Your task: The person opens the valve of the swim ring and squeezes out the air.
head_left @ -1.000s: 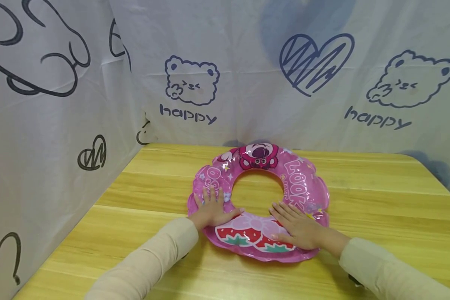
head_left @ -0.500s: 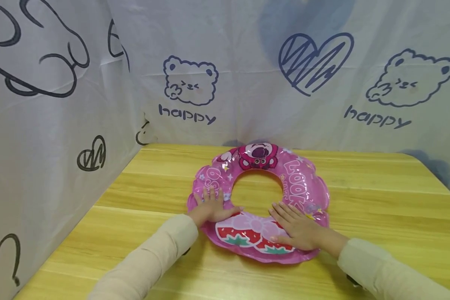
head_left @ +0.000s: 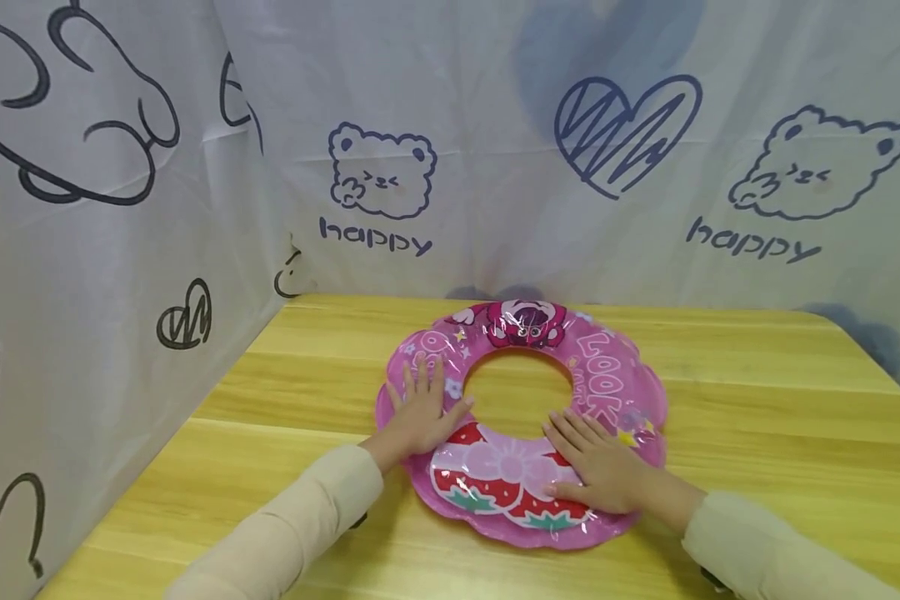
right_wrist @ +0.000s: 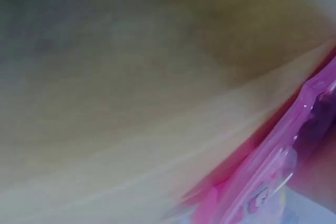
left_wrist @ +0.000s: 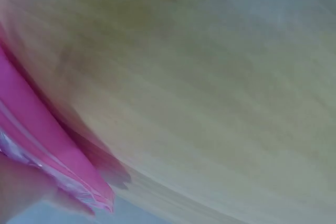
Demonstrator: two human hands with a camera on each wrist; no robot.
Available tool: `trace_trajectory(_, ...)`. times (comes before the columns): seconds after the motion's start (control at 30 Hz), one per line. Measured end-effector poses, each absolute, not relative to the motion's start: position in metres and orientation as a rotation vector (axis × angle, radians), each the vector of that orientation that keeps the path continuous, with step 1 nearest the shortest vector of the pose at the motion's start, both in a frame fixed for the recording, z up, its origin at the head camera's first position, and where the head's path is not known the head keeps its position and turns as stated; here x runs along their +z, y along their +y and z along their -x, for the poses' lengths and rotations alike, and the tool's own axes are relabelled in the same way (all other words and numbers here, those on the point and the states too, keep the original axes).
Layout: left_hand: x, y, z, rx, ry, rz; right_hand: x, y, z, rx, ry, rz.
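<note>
Pink swim ring sitting lower centre, slightly lower than before. Left hand resting flat, fingers spread, reaching higher on ring; right hand lying flat, fingers straight.

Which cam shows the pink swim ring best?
Head: the swim ring is wholly in frame, partly covered by the left hand and right hand. Left wrist gets just a pink edge at lower left; right wrist, a slice at lower right.
</note>
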State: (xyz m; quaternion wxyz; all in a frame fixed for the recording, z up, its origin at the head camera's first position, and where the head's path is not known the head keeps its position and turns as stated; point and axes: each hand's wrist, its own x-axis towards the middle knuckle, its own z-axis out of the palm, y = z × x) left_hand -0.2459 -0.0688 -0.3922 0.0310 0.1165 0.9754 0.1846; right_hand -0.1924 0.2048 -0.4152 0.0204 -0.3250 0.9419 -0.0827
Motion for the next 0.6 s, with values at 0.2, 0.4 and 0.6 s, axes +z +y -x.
trace_trajectory(0.2,-0.391,-0.070,0.236,0.411,3.135,-0.620,-0.410,0.202,0.183,-0.157,3.016,1.012)
trace_trajectory(0.4,-0.390,-0.060,0.208,0.300,3.104,-0.843,-0.408,0.202,0.178,0.009,3.157,1.135)
trace_trajectory(0.6,-0.401,-0.041,0.182,0.211,2.984,-0.987,-0.407,0.201,0.178,0.088,3.224,1.207)
